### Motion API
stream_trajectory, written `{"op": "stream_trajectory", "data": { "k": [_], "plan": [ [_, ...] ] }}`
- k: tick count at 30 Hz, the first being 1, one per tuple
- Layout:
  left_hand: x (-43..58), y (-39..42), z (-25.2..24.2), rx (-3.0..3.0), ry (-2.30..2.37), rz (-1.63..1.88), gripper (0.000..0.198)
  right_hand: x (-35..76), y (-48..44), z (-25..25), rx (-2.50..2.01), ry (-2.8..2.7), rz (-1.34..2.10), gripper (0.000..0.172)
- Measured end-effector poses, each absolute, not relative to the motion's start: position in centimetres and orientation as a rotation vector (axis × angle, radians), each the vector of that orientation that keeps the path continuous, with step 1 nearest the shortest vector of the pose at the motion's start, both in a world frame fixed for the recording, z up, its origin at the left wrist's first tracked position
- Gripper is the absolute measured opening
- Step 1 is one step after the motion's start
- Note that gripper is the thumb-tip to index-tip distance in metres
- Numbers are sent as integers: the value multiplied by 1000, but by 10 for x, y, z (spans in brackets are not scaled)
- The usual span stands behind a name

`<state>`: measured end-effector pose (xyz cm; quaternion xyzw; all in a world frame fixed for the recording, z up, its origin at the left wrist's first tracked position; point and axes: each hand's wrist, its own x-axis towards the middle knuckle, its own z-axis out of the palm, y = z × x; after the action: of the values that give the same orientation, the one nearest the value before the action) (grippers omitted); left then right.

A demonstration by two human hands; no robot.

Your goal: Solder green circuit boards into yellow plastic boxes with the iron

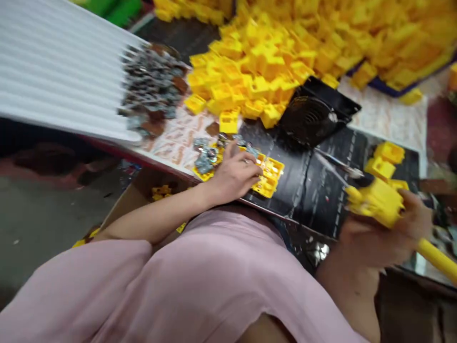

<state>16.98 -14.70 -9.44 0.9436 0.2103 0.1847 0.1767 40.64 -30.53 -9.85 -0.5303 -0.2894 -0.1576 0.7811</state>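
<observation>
At the near edge of the table, my left hand (235,176) is on a row of small yellow plastic housings (270,177), its fingers curled over and gripping one. Small metal parts (205,157) lie close beside that hand, at its left. To the right, my right hand (389,233), smeared by motion, is wrapped around a yellow power screwdriver (380,202). A long metal bit (339,164) points from the tool toward the left, over the black mat (317,190). Several yellow housings (385,159) lie just behind the tool.
A large heap of yellow housings (250,71) covers the back of the table. In front of it stands a black fan (314,112). More metal parts (153,83) are piled by a white ribbed panel (60,71). A cardboard box (121,202) stands below the edge.
</observation>
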Motion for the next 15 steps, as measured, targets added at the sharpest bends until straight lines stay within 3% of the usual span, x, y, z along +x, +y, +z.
{"op": "stream_trajectory", "data": {
  "k": [2,5,9,15],
  "plan": [
    [166,-143,-94,2659,575,546,22,402,-323,-103,-1201,-718,-434,21],
    [162,-140,-84,2660,572,512,26,394,-340,-107,-1364,-883,-226,34],
    [167,-139,-70,2688,605,402,26,385,-359,-105,-1430,-968,-191,34],
    [181,-136,-78,2875,535,369,31,374,-359,-90,-1349,-1408,-98,57]
  ]
}}
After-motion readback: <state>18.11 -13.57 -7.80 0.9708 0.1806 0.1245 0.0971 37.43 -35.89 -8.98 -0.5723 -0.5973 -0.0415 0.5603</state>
